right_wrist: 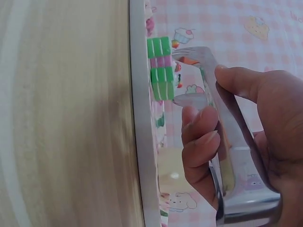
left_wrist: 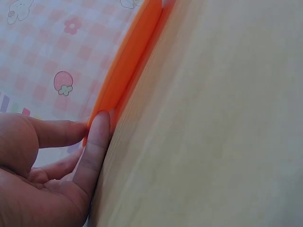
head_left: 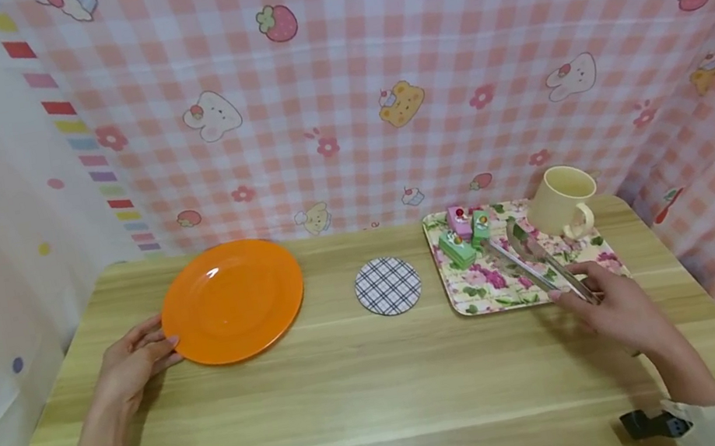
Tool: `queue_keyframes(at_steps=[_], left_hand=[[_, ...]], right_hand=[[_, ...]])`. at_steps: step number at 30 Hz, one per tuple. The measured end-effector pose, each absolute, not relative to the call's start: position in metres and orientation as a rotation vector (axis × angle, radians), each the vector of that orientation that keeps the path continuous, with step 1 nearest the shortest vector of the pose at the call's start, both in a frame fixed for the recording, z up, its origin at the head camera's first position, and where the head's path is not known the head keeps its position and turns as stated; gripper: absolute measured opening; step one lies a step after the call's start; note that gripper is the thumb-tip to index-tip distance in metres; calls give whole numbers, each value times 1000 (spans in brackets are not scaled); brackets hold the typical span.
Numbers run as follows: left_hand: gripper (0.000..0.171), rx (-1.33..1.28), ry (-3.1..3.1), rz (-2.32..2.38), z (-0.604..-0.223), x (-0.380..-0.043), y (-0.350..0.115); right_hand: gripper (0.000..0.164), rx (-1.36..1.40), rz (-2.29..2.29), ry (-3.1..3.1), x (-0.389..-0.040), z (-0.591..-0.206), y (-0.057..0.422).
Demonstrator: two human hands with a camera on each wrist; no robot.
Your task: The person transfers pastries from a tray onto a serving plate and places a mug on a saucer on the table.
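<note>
At the left, my left hand (head_left: 132,362) pinches the near-left rim of an orange plate (head_left: 231,299), thumb on one side and fingers on the other. My right hand (head_left: 616,306) grips shiny metal tongs (right_wrist: 236,156) around their arms. Their spread tips point at small toy cake pieces on a floral tray (head_left: 484,300). Two of the pieces are green, a green cake (head_left: 458,249) and a smaller green cake (head_left: 480,228), beside a pink cake (head_left: 459,222). In the right wrist view the tong tips hang close beside the green cakes (right_wrist: 161,47).
A cream mug (head_left: 561,201) stands on the tray's back right corner, behind the tongs. Between plate and tray lies a round plaid coaster (head_left: 388,286). The wooden table (head_left: 388,407) meets a pink checked curtain (head_left: 337,100) at its back edge.
</note>
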State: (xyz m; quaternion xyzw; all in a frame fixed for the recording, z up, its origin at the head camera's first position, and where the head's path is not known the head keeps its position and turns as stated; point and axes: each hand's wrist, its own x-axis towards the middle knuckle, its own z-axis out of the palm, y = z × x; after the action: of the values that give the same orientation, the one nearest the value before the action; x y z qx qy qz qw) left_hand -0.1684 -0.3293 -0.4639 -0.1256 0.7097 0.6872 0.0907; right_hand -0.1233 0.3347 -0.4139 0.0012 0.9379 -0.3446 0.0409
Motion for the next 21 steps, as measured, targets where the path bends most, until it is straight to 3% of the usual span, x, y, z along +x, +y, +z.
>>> queue_keyframes(at_steps=[11, 21], left_hand=[[75, -369, 2128, 2028, -463, -168, -329], [73, -383, 2143, 2013, -462, -167, -328]], right_hand=[[50, -62, -1047, 2887, -126, -424, 318], [49, -92, -1038, 2886, -126, -430, 306]])
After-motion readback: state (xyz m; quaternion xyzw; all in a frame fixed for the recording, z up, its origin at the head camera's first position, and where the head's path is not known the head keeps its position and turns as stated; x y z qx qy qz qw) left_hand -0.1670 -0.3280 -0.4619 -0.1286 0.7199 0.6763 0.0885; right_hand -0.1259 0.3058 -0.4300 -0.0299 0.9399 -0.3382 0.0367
